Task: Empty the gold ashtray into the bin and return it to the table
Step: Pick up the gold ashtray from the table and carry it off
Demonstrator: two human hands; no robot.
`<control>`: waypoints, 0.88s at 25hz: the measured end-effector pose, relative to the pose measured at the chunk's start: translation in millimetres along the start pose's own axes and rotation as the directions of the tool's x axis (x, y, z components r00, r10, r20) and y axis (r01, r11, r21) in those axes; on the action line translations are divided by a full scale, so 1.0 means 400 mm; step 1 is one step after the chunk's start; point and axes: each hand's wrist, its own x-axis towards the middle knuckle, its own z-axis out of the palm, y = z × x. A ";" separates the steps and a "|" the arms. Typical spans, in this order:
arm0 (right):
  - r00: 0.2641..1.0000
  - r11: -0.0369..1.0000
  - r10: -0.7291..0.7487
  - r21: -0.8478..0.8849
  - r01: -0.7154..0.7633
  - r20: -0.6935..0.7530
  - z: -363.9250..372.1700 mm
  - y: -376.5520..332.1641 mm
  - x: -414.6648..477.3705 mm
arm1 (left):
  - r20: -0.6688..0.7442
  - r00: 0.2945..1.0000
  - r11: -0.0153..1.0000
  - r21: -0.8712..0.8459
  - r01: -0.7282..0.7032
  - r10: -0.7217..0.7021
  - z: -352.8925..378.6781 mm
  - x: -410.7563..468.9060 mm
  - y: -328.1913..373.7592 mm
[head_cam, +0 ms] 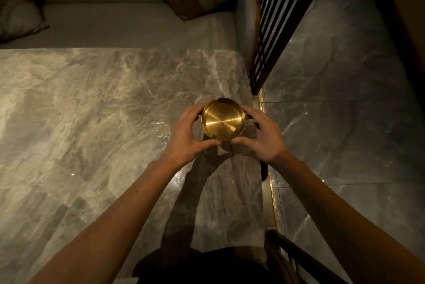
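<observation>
1. Two bare hands cupped the gold ashtray (222, 119) from either side, near the right edge of the marble table (96, 109).
2. I saw the left hand (187, 133) curled round the ashtray's left wall, thumb reaching under its near rim.
3. The right hand (258, 134) mirrored it on the right wall, fingers wrapped to the far side and thumb at the near rim. Both grips were closed on the dish.
4. I could not tell whether the ashtray rested on the table or was held just above it; a shadow lay directly beneath.
5. The dish sat upright, opening upward; its brushed interior held only a few dark specks, mostly toward the right and the near left.
6. A cushioned bench (128, 28) with pillows (17, 19) ran along the table's far side.
7. Dark marble floor (345, 99) lay to the right, past a slatted black screen (273, 24).
</observation>
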 end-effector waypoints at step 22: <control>0.993 0.997 0.071 -0.035 -0.075 -0.097 -0.130 0.114 -0.067 | 0.155 0.987 0.978 -0.195 0.079 -0.049 0.198 0.085 -0.025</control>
